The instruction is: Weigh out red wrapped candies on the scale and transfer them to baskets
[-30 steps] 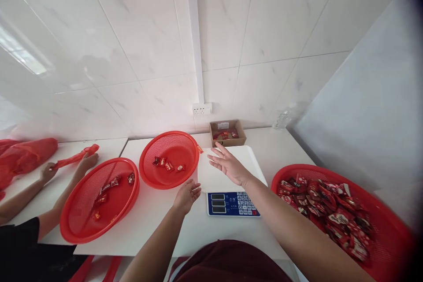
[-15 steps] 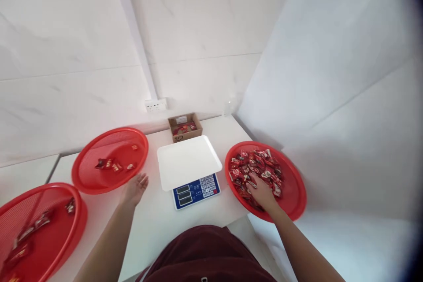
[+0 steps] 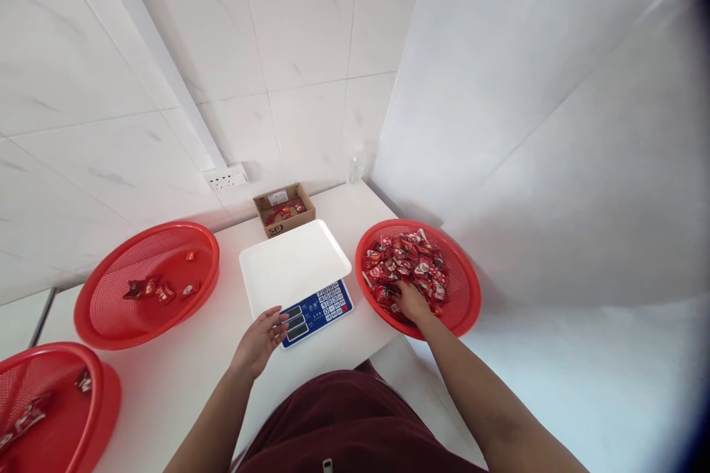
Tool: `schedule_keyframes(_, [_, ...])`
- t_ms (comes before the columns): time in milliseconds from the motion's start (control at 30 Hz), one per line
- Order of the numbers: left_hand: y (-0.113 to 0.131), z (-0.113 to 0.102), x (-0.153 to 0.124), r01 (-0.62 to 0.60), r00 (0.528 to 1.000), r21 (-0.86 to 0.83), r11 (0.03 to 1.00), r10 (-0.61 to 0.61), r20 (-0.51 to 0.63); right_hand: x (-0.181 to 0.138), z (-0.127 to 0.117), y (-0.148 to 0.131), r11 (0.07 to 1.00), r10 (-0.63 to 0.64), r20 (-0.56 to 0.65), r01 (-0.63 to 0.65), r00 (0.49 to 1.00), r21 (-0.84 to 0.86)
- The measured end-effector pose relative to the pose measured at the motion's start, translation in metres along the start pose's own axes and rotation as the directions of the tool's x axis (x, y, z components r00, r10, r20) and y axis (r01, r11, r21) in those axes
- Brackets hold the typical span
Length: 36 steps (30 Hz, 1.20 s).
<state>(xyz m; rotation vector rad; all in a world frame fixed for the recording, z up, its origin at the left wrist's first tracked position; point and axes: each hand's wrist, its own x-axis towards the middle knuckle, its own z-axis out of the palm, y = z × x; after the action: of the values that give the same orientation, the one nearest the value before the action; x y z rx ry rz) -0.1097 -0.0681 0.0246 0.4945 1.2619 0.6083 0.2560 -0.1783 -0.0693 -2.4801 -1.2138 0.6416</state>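
Note:
My right hand reaches into the near side of a red mesh basket heaped with small red wrapped snack packets. Its fingers are bent around packets at the edge of the pile, and the fingertips are partly hidden. My left hand hovers palm inward beside the display end of a blue-and-white weighing scale, fingers apart and holding nothing. On top of the scale lies a white weighing tray with nothing on it.
Two more red baskets, one farther back and one nearer, stand at left with a few packets inside. A cardboard box with red packets sits behind the scale. A clear bottle and a power socket are by the wall.
My left hand has moved right, from beside the left basket to the scale's display. My right hand stays in the packets, now nearer the basket's front. The view has turned somewhat.

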Motion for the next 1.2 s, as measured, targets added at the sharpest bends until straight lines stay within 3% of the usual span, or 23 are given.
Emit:
schedule_keyframes(200, [0.004, 0.012, -0.013, 0.017, 0.997, 0.035, 0.999, -0.020, 0.076, -0.003, -0.013, 0.005, 0.935, 0.176, -0.071, -0.144, 0.982, 0.324])
schedule_keyframes(267, [0.004, 0.015, -0.014, 0.020, 0.996, 0.051, 0.999, -0.024, 0.083, -0.004, -0.018, 0.005, 0.862, 0.236, -0.066, -0.178, 0.969, 0.475])
schedule_keyframes(333, [0.001, 0.018, -0.014, 0.031, 0.995, 0.073, 0.997, -0.038, 0.093, -0.006, -0.025, 0.001, 0.652, 0.334, 0.019, -0.246, 0.942, 0.717])
schedule_keyframes(433, [-0.003, 0.023, -0.016, 0.054, 0.991, 0.096, 0.994, -0.065, 0.118, -0.007, -0.037, -0.013, 0.188, 0.380, 0.217, -0.305, 0.899, 0.933])
schedule_keyframes(500, [-0.006, 0.027, -0.019, 0.068, 0.986, 0.103, 0.992, -0.083, 0.146, -0.008, -0.044, -0.029, 0.080, 0.311, 0.252, -0.289, 0.917, 0.954])
schedule_keyframes(567, [-0.009, 0.034, -0.025, 0.081, 0.975, 0.112, 0.990, -0.102, 0.196, -0.009, -0.046, -0.053, 0.092, 0.219, 0.233, -0.257, 0.948, 0.962])
schedule_keyframes(700, [-0.013, 0.060, -0.035, 0.088, 0.927, 0.080, 0.993, -0.111, 0.359, -0.015, -0.034, -0.118, 0.271, 0.050, 0.115, -0.124, 0.992, 0.955])
schedule_keyframes(800, [-0.013, 0.081, -0.030, 0.074, 0.898, -0.005, 0.997, -0.064, 0.435, -0.022, -0.015, -0.166, 0.427, -0.138, 0.119, -0.049, 0.983, 0.903])
schedule_keyframes(867, [-0.009, 0.087, -0.021, 0.044, 0.926, -0.054, 0.998, -0.020, 0.378, -0.025, -0.002, -0.189, 0.469, -0.229, 0.166, -0.041, 0.959, 0.882])
schedule_keyframes(1000, [0.002, 0.072, -0.005, -0.013, 0.982, -0.080, 0.997, 0.028, 0.186, -0.022, 0.015, -0.214, 0.344, -0.218, 0.317, -0.231, 0.923, 0.910])
schedule_keyframes(1200, [0.019, 0.048, 0.001, -0.051, 0.991, -0.165, 0.985, 0.071, 0.117, -0.007, 0.020, -0.239, 0.213, -0.214, 0.448, -0.406, 0.868, 0.889])
